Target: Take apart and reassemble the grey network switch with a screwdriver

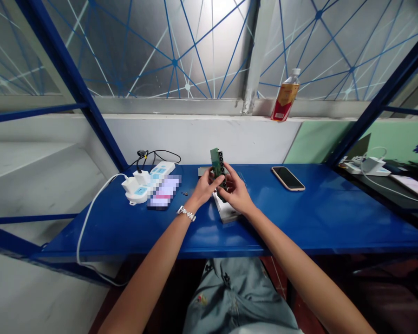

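Between both hands I hold a green circuit board (215, 157) upright, with a row of black connectors along its right edge. My left hand (206, 186) grips its left side, thumb across the front. On the lower right side, my right hand (236, 191) has its fingers wrapped around the board. Below the hands a white and grey flat case (226, 214) lies on the blue table, partly covered by my right hand. Behind my left hand, the edge of a grey flat piece (203, 171) shows. A few tiny dark screws (184, 193) lie to the left.
A white power strip (163, 171) with plugs and cables sits at the left, beside a phone with a blurred screen (164, 192). Another phone (288, 178) lies at the right on the blue table (334, 213). A drink bottle (285, 98) stands on the window ledge.
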Motion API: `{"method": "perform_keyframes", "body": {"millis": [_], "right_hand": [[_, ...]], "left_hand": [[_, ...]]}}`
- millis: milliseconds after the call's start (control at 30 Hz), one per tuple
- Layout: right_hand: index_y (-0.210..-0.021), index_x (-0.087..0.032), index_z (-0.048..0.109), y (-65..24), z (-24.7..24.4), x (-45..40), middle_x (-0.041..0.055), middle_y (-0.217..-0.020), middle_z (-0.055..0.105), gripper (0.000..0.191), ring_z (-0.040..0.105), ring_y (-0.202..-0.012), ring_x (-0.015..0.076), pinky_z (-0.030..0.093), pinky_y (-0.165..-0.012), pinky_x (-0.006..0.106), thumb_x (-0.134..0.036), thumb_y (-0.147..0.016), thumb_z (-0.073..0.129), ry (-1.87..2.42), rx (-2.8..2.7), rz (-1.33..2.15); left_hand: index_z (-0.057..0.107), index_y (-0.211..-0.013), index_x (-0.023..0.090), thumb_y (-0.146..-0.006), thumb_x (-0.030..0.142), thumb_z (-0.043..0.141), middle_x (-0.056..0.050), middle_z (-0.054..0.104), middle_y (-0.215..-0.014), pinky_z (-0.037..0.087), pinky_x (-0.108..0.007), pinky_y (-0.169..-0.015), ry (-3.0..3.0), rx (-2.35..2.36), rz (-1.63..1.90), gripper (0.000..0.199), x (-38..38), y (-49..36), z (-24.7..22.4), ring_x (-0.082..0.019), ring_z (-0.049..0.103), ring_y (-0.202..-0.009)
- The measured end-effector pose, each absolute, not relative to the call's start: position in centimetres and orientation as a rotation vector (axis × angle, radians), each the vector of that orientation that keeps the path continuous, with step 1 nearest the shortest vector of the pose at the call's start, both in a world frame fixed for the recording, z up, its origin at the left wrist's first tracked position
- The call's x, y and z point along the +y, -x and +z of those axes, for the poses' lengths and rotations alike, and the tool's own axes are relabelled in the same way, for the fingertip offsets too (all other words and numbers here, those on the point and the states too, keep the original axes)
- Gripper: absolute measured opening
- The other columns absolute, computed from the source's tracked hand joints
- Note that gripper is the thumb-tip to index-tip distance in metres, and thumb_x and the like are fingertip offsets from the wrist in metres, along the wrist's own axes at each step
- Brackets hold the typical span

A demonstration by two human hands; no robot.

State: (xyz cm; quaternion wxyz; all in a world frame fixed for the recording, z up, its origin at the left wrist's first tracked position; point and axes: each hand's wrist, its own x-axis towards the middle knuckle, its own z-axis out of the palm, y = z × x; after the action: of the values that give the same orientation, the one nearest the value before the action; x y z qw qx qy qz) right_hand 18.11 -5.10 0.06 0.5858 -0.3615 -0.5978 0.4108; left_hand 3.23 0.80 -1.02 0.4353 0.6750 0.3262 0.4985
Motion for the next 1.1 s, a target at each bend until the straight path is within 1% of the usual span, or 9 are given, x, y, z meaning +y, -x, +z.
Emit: {"method": "perform_keyframes", "body": {"millis": [133,233,333,400,467,567,700,867,1100], "right_hand": [[-0.154,-0.031,0.044,-18.1,0.0,-5.1,0.0002,-0.086,0.062,0.076,0.055,-0.067,0.0153,0.047,-0.06,0.028,-0.032,-0.084,0.073,0.831,-1.559,0.768],[-0.149,-0.027,0.049,-18.3,0.0,-5.1,-0.0021,-0.077,0.056,0.066,0.05,-0.061,0.0131,0.042,-0.055,0.026,-0.041,-0.089,0.07,0.802,-1.563,0.778],[-0.141,-0.024,0.054,-18.5,-0.1,-4.7,-0.0026,-0.074,0.056,0.053,0.05,-0.055,0.0121,0.04,-0.048,0.025,-0.05,-0.096,0.057,0.791,-1.447,0.84],[-0.131,-0.021,0.058,-18.6,-0.4,-4.3,-0.0033,-0.07,0.056,0.047,0.049,-0.051,0.0115,0.038,-0.045,0.025,-0.052,-0.096,0.055,0.827,-1.351,0.85],[-0.114,-0.02,0.063,-18.6,-0.6,-3.7,-0.0047,-0.065,0.054,0.04,0.046,-0.049,0.0104,0.036,-0.046,0.024,-0.052,-0.091,0.062,0.894,-1.319,0.851],[-0.097,-0.018,0.065,-18.5,-0.9,-3.3,-0.0054,-0.061,0.05,0.038,0.042,-0.05,0.0094,0.033,-0.047,0.024,-0.053,-0.083,0.07,0.968,-1.351,0.886],[-0.092,-0.017,0.065,-18.4,-0.7,-3.4,-0.0057,-0.059,0.048,0.04,0.037,-0.05,0.0089,0.029,-0.046,0.024,-0.056,-0.082,0.069,1.005,-1.327,0.923],[-0.096,-0.019,0.064,-18.8,-0.3,-3.4,-0.0078,-0.054,0.046,0.044,0.032,-0.046,0.0077,0.026,-0.044,0.023,-0.057,-0.077,0.073,0.971,-1.236,0.983],[-0.094,-0.021,0.06,-19.2,0.2,-3.4,-0.0083,-0.051,0.05,0.046,0.04,-0.042,0.0087,0.031,-0.044,0.023,-0.06,-0.075,0.077,0.83,-1.255,1.035]], "left_hand": [[0.056,-0.134,0.013,-0.087,0.058,0.069,-0.008,0.068,-0.098,0.052,-0.029,-0.073,-1.69,0.818,1.217,0.067,0.5,-3.2,-0.7,-0.021,0.065,-0.087],[0.056,-0.134,0.015,-0.091,0.059,0.063,-0.007,0.068,-0.096,0.052,-0.029,-0.072,-1.709,0.801,1.205,0.062,0.1,-3.2,-0.3,-0.021,0.065,-0.085],[0.059,-0.128,0.016,-0.093,0.062,0.056,-0.007,0.069,-0.094,0.053,-0.03,-0.068,-1.666,0.786,1.188,0.058,0.1,-3.2,-0.4,-0.02,0.065,-0.079],[0.064,-0.116,0.015,-0.096,0.064,0.05,-0.008,0.069,-0.093,0.054,-0.032,-0.072,-1.628,0.784,1.185,0.054,0.3,-3.3,-0.8,-0.021,0.066,-0.08],[0.065,-0.105,0.015,-0.097,0.066,0.045,-0.009,0.07,-0.094,0.055,-0.033,-0.077,-1.606,0.79,1.196,0.055,0.4,-3.3,-1.0,-0.022,0.067,-0.084],[0.065,-0.102,0.016,-0.096,0.065,0.046,-0.01,0.072,-0.101,0.053,-0.033,-0.086,-1.645,0.802,1.218,0.053,0.4,-3.4,-1.0,-0.024,0.067,-0.097],[0.063,-0.115,0.015,-0.096,0.058,0.053,-0.01,0.072,-0.108,0.05,-0.034,-0.095,-1.765,0.761,1.222,0.048,0.0,-3.3,-0.7,-0.024,0.066,-0.105],[0.047,-0.146,0.018,-0.09,0.05,0.066,-0.01,0.071,-0.114,0.054,-0.033,-0.083,-1.803,0.651,1.138,0.067,0.3,-3.2,-1.5,-0.023,0.069,-0.099],[0.04,-0.148,0.023,-0.089,0.044,0.069,-0.012,0.066,-0.123,0.057,-0.039,-0.087,-1.849,0.525,1.129,0.069,0.3,-3.1,-1.4,-0.025,0.071,-0.101]]}}
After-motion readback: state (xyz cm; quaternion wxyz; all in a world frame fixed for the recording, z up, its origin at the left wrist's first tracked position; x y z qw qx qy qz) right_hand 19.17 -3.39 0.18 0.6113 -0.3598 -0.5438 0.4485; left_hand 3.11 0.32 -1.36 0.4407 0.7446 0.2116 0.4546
